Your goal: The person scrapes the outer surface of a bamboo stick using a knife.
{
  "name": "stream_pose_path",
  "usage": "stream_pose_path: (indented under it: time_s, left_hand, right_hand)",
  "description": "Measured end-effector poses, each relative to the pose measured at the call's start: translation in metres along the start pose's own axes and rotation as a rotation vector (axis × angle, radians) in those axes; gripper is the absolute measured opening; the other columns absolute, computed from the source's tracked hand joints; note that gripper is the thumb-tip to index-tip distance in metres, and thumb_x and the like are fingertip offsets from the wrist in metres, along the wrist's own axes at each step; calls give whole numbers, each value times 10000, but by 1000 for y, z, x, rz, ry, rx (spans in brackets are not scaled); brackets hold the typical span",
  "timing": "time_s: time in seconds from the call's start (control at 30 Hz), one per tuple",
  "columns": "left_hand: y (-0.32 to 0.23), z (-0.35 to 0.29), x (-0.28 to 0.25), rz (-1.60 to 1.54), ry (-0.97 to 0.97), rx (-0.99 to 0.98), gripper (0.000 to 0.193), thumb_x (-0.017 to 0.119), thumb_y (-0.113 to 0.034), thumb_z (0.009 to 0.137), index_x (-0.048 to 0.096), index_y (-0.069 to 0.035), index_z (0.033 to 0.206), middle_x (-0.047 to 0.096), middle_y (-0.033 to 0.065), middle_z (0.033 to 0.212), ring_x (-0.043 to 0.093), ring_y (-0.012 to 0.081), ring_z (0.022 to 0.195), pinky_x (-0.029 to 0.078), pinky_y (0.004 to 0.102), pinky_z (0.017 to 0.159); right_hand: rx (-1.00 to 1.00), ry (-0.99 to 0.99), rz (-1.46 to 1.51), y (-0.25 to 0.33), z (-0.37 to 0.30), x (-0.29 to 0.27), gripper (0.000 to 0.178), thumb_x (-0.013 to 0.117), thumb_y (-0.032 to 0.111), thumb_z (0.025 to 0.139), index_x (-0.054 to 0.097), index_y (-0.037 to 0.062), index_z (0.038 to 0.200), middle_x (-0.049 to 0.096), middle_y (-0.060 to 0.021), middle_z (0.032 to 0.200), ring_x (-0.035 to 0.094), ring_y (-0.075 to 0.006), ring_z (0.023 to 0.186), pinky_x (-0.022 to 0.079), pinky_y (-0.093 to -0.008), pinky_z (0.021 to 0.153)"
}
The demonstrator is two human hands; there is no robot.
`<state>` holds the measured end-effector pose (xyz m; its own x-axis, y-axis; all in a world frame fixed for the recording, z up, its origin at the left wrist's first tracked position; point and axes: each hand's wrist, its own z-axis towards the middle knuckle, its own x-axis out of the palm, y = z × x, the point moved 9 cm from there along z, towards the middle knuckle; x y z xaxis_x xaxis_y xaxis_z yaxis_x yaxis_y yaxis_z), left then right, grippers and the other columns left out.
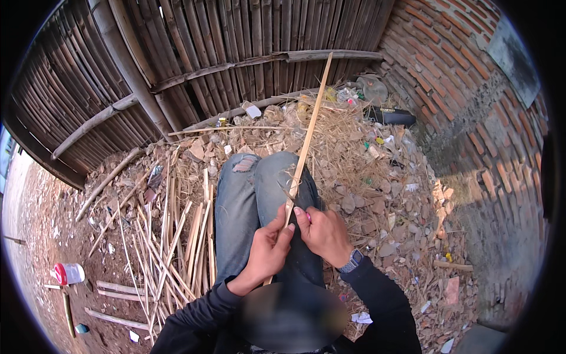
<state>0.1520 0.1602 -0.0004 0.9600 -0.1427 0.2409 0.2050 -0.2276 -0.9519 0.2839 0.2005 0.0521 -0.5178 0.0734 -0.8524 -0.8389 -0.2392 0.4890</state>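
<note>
Bamboo strip (307, 141), one: gripped near its lower end by the left hand (269, 251), extended well beyond both hands. Dark-bladed tool (286, 192), one: grasped in the right hand (325, 235), set across the strip just beyond the left hand. Loose strips (194, 242), several: piled left of the left hand.

A long, pale, flat bamboo strip (308, 133) slants over the right knee (273, 172), a dark knife blade (285, 191) against it.

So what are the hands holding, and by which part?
The left hand holds a long pale strip by its lower part. The right hand grips a thin blade, seemingly by its mostly hidden pink handle.
</note>
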Motion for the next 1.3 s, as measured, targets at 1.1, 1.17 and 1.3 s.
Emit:
stream_pose_path:
  time_s: [1.1, 1.17, 1.3]
  left_hand:
    - [-21, -4, -4, 375, 72, 232, 536, 471, -117, 1096, 334, -18, 1605, 592, -17, 699, 525, 99, 535, 443, 283, 533]
    - [-34, -7, -4, 472, 68, 224, 544, 455, -121, 1100, 316, -39, 1620, 557, -19, 705, 464, 54, 516, 407, 235, 520]
    - [-47, -6, 1, 428, 133, 43, 496, 393, -172, 1120, 343, -2, 1584, 625, 33, 726, 562, 93, 520, 457, 237, 513]
  right_hand:
    - [-19, -25, 624, -12, 50, -3, 352, 746, 318, 957, 680, 8, 804, 594, -79, 598, 542, -158, 535, 426, -349, 526]
    - [-45, -32, 690, -9, 50, 0, 318, 719, 280, 980, 684, -2, 835, 659, -122, 675, 611, -199, 598, 476, -364, 576]
    - [-57, -43, 693, -1, 46, -4, 276, 698, 216, 1003, 661, -3, 839, 627, -48, 689, 544, -79, 661, 451, -312, 610]
